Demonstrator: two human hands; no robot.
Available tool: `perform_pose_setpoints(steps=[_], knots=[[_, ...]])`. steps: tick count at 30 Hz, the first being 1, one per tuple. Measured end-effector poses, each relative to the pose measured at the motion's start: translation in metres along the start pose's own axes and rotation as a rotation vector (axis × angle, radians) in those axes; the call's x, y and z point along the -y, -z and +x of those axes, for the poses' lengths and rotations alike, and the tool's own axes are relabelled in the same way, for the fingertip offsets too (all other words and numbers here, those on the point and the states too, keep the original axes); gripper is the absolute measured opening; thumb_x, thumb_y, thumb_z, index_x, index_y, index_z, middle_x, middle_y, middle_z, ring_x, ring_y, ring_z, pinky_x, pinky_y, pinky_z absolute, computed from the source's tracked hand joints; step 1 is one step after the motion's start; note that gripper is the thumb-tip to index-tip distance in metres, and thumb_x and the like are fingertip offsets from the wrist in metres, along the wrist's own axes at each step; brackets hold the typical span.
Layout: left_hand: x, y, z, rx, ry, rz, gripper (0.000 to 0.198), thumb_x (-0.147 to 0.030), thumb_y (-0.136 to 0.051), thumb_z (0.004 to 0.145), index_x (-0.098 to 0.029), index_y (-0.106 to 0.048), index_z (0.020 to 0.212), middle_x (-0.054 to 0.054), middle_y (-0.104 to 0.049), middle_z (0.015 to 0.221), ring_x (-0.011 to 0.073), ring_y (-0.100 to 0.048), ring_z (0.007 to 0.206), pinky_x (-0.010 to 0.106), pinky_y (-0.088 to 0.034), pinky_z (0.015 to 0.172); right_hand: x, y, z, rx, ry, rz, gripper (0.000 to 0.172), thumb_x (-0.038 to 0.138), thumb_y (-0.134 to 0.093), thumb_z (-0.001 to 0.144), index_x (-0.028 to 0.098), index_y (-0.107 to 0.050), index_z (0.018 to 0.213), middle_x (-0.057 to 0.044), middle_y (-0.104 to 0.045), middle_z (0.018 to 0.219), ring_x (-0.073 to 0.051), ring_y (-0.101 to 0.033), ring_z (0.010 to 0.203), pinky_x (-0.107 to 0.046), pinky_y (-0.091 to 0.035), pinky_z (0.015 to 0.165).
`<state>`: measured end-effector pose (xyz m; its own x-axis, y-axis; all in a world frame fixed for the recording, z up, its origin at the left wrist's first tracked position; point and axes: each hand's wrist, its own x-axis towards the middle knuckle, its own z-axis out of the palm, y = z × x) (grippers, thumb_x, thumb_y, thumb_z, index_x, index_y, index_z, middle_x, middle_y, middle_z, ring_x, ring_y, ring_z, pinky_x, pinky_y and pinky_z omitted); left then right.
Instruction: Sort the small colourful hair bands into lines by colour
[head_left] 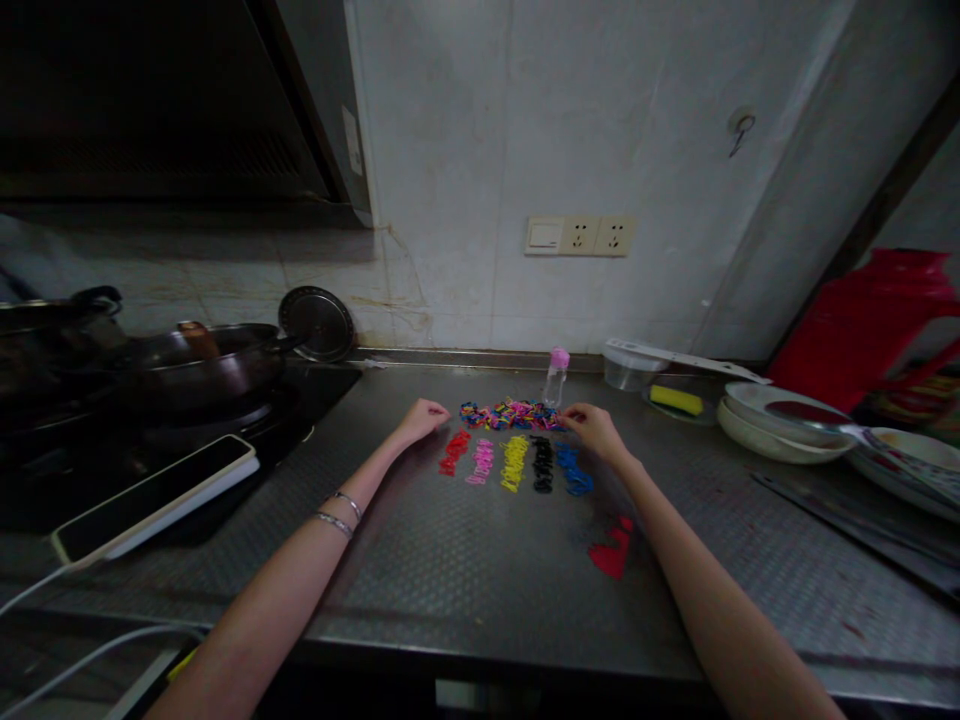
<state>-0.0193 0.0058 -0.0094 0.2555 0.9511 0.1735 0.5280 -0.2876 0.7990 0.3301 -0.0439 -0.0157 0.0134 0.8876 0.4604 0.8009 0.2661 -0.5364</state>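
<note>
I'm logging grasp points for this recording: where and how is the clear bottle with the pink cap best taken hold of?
Probably pinch the clear bottle just below its pink cap, coming from the right with the right hand. It stands upright and slim, and the mixed coloured bands lie in front, extending left.

Bare left forearm [289, 590], two thin silvery bangles [335, 522], bare right forearm [705, 580], bare fingers [432, 407]
</note>
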Motion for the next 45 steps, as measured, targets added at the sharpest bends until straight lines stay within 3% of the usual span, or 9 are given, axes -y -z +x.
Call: perform_pose_setpoints(steps=[6,12,18,26,34,40,45], knots=[[0.002,-0.001,0.001,0.002,0.004,0.022,0.027,-0.025,-0.052,0.067,-0.006,-0.068,0.079,0.0,-0.053,0.049,0.0078,-0.041,0.045,0.019,-0.03,0.046,0.043,-0.006,-0.005,0.066,0.221,-0.018,0.018,0.031,-0.053,0.076,0.018,-0.065,0.074,-0.005,-0.063,0.075,-0.015,-0.055,0.069,-0.024,-0.04,0.065],[0.005,-0.002,0.002,0.001,-0.014,0.073,0.028,-0.027,-0.052,0.067,-0.007,-0.069,0.078,0.0,-0.053,0.048,0.0081,-0.04,0.044,0.02,-0.029,0.046,0.088,-0.034,-0.005,0.195,0.426,0.03,0.009,0.021,-0.056,0.075,0.017,-0.064,0.075,-0.005,-0.062,0.081,-0.016,-0.055,0.082,-0.027,-0.04,0.075],[0.003,-0.002,0.0,-0.004,-0.005,0.058,0.026,-0.025,-0.052,0.067,-0.007,-0.069,0.076,0.001,-0.056,0.051,0.0082,-0.041,0.045,0.019,-0.03,0.045,0.125,-0.063,0.001,0.299,0.498,0.027,0.009,0.019,-0.057,0.074,0.016,-0.065,0.077,-0.005,-0.063,0.081,-0.015,-0.055,0.081,-0.026,-0.04,0.076],[0.002,-0.001,-0.002,0.0,-0.02,0.019,0.022,-0.02,-0.053,0.065,-0.007,-0.068,0.073,0.001,-0.058,0.055,0.0083,-0.044,0.05,0.018,-0.033,0.047,0.162,-0.08,-0.009,0.444,0.562,0.048,0.01,0.02,-0.058,0.074,0.017,-0.068,0.077,-0.004,-0.065,0.081,-0.014,-0.056,0.08,-0.023,-0.04,0.074],[0.001,-0.001,-0.003,-0.008,-0.001,0.039,0.023,-0.022,-0.052,0.065,-0.008,-0.068,0.074,0.0,-0.056,0.052,0.0085,-0.044,0.048,0.019,-0.032,0.047,0.137,-0.064,-0.005,0.326,0.493,0.162,0.011,0.022,-0.057,0.074,0.017,-0.067,0.076,-0.003,-0.065,0.077,-0.013,-0.057,0.073,-0.023,-0.041,0.069],[0.0,-0.002,-0.004,-0.002,0.028,0.058,0.023,-0.021,-0.052,0.067,-0.008,-0.068,0.075,0.0,-0.055,0.05,0.0086,-0.044,0.046,0.019,-0.032,0.046,0.088,-0.032,-0.002,0.246,0.368,0.133,0.017,0.027,-0.055,0.074,0.016,-0.067,0.073,-0.003,-0.065,0.073,-0.014,-0.056,0.07,-0.024,-0.041,0.067],[-0.003,-0.004,-0.005,0.0,0.03,0.099,0.023,-0.022,-0.051,0.067,-0.009,-0.069,0.075,0.001,-0.057,0.05,0.0093,-0.044,0.046,0.02,-0.033,0.048,0.044,-0.01,-0.005,0.104,0.136,0.098,0.026,0.037,-0.053,0.074,0.016,-0.067,0.072,-0.004,-0.066,0.071,-0.015,-0.056,0.065,-0.023,-0.041,0.061]])
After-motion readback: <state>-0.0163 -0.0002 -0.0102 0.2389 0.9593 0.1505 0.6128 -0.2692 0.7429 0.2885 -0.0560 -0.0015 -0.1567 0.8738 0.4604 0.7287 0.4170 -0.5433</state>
